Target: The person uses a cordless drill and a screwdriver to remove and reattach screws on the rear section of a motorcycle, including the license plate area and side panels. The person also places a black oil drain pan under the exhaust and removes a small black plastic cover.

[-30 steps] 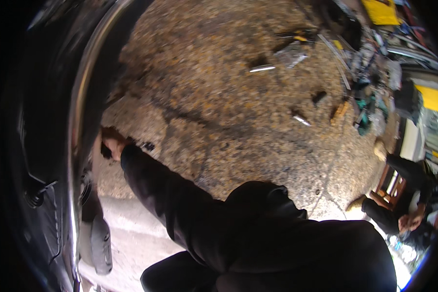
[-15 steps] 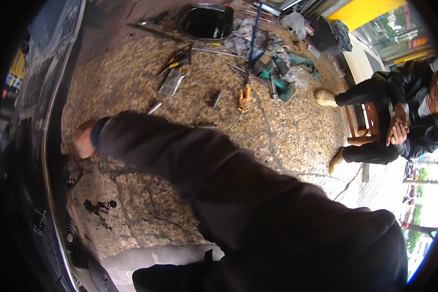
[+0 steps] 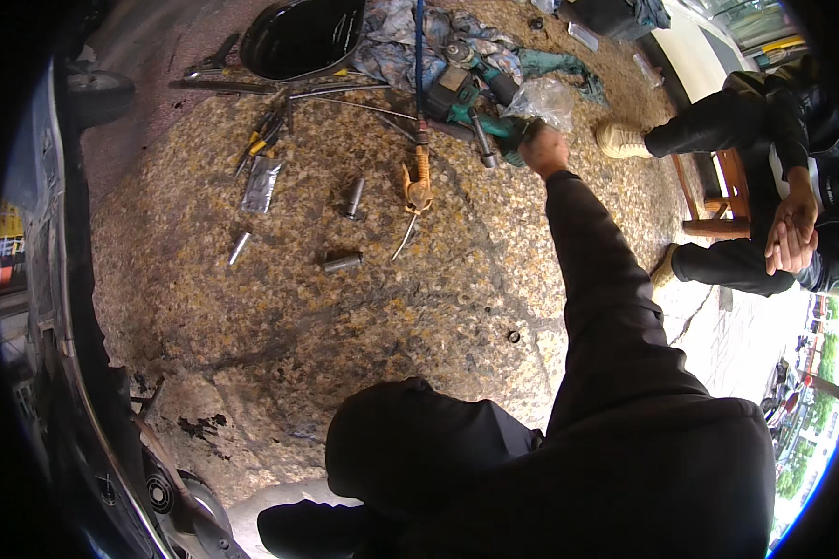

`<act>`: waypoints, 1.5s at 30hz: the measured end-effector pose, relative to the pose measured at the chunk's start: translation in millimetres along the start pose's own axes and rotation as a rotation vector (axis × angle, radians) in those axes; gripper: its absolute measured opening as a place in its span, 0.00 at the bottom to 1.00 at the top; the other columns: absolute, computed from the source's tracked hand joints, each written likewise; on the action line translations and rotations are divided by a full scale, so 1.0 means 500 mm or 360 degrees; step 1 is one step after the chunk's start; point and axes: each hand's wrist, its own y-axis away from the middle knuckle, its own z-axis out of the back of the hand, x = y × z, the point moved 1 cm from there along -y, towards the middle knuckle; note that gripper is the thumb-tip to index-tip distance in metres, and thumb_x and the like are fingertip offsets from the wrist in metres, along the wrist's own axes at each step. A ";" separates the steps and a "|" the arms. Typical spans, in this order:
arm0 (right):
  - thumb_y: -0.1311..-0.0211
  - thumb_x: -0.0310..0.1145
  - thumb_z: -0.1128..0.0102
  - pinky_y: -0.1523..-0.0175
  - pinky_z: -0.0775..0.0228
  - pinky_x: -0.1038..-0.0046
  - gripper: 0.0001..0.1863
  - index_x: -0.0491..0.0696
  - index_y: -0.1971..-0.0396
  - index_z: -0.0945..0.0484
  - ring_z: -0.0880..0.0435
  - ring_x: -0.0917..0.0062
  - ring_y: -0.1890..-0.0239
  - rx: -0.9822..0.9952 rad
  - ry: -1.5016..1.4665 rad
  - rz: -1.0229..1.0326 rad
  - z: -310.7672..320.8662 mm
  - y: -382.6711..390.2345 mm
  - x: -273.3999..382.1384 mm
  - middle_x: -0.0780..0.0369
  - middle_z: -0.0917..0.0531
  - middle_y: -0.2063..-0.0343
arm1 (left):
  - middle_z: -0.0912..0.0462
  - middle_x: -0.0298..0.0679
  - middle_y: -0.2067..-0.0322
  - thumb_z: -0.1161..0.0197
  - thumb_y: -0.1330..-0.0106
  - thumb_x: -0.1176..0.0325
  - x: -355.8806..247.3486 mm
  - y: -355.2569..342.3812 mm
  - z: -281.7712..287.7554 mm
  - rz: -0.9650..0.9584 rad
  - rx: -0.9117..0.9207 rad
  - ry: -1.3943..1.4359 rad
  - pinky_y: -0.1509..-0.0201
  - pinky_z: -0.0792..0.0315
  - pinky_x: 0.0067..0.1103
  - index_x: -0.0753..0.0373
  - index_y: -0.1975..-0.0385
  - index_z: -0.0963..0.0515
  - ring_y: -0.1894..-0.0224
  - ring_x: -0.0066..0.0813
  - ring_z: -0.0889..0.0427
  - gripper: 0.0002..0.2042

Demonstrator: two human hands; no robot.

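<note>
My right hand is at the far middle right, its arm stretched out across the floor. Its fingers are curled onto the rear of a green cordless impact wrench, which partly hides them. A long metal socket lies against that tool. Just beyond are a black battery pack and a clear plastic bag. To the left lies an orange air blow gun on a blue hose. Loose sockets, one dark and one lying on its side, rest nearer. My left hand is out of view.
A black pan of dark liquid stands far left beside crumpled rags. Yellow-handled pliers, a silver packet and a small ring lie on the floor. A vehicle lines the left; a seated person is at right.
My right hand has swung from beside the vehicle at the left over to the green wrench at the far right. The view has shifted, so the floor items appear further left.
</note>
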 end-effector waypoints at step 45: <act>0.43 0.43 0.37 0.65 0.22 0.59 0.19 0.45 0.58 0.24 0.15 0.61 0.69 0.0902 -0.0758 0.1276 -0.043 0.308 0.628 0.53 0.16 0.72 | 0.24 0.48 0.49 0.55 0.30 0.68 -0.487 0.075 -0.064 -0.0012 0.1003 0.1326 0.41 0.33 0.33 0.70 0.51 0.24 0.45 0.41 0.27 0.17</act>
